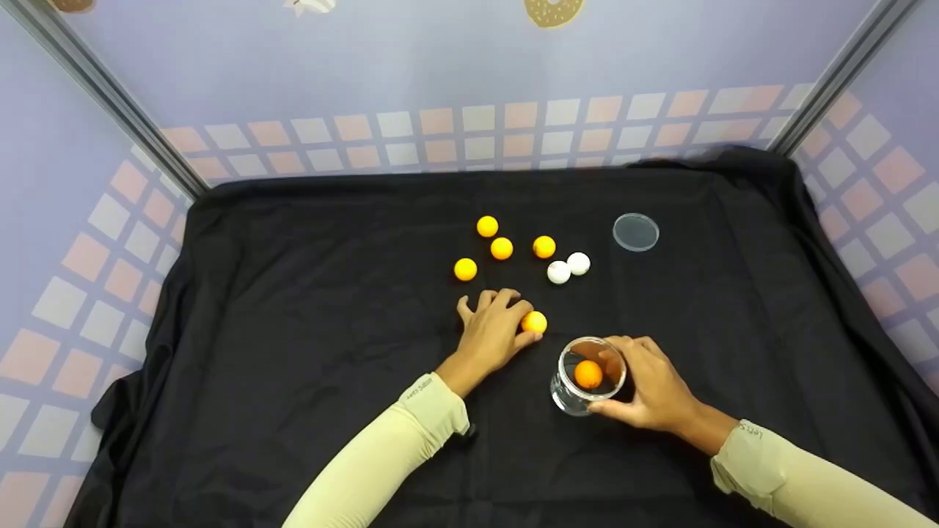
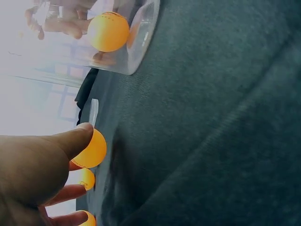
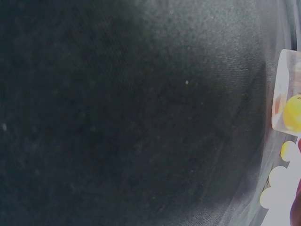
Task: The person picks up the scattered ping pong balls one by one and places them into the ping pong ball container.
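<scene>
Pinches an orange ball (image 1: 535, 323) with the left hand (image 1: 495, 330), likely to prevent rolling, near the jar (image 1: 568, 402). Clasps the jar by its side with the right hand (image 1: 653, 385), apart from the left, seemingly for steadiness, leaving the mouth uncovered above the inner ball (image 1: 588, 375).

L grip (image 1: 493, 331) pinched, other fngrs (image 1: 486, 299) splayed; R grip (image 1: 651, 385) curved.
</scene>
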`<state>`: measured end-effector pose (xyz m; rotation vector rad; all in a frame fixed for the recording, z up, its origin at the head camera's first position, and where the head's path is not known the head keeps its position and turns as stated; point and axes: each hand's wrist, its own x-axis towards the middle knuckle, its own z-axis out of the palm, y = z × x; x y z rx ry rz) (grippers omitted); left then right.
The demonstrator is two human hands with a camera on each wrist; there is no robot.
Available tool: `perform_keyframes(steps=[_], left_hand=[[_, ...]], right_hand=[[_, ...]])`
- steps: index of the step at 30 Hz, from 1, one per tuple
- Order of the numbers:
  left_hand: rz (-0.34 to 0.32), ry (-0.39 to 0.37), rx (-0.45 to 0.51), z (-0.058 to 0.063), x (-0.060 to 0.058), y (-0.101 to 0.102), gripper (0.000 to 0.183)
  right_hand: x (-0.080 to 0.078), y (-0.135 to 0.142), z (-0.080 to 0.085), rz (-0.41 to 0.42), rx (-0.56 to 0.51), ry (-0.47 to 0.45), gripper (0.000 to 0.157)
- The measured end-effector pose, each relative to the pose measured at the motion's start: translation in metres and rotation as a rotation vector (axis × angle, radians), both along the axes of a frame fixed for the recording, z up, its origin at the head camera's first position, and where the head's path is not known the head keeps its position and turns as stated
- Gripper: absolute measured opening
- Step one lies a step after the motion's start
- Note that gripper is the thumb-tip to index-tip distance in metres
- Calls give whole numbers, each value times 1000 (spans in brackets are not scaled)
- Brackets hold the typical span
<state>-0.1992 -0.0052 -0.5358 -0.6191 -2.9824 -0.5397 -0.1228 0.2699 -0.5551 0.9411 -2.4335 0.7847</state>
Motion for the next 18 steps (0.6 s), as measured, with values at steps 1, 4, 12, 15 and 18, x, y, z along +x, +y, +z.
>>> perform_keyframes(steps=[1,4,12,15,18], left_hand=[[-2,2,4,2,0,1,36],[-6,10,14,8,2,2,36],[-38,23,56,24,11,4,39],[-54,38,68,32,16,6,39],[-64,57,75,41,20,7,39]], right_hand=[[0,0,0,2,0,1,90],[0,1,0,7,-2,-7,90],[0,0,0,11,-3,-4,90],[0,0,0,8,0,-6,90],[0,0,0,11,-3,-5,91]])
